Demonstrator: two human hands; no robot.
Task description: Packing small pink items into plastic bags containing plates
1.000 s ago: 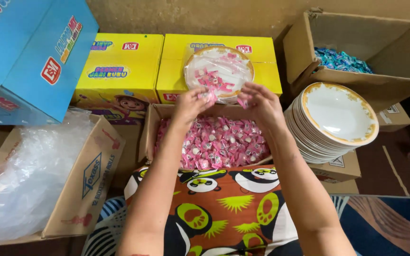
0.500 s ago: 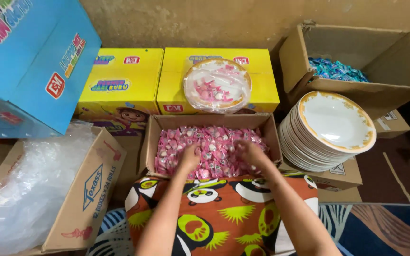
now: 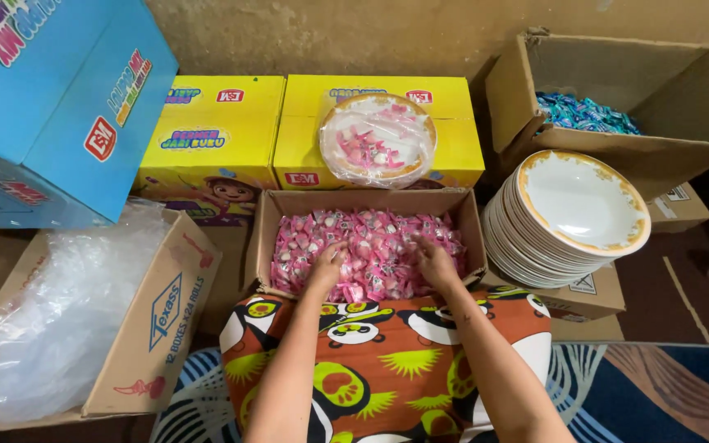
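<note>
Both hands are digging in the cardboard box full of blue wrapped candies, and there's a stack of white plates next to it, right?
Not quite. In the head view, the left hand and right hand are in the open cardboard box of pink wrapped candies, not blue ones. The blue wrapped candies are in another cardboard box further back. The stack of white gold-rimmed plates does sit beside the pink candy box.

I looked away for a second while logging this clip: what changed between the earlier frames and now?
Both hands let go of the wrapped plate of sweets, left on the yellow box, and came down: left hand and right hand now dig into the pink sweets. The plate stack stayed put.
</note>
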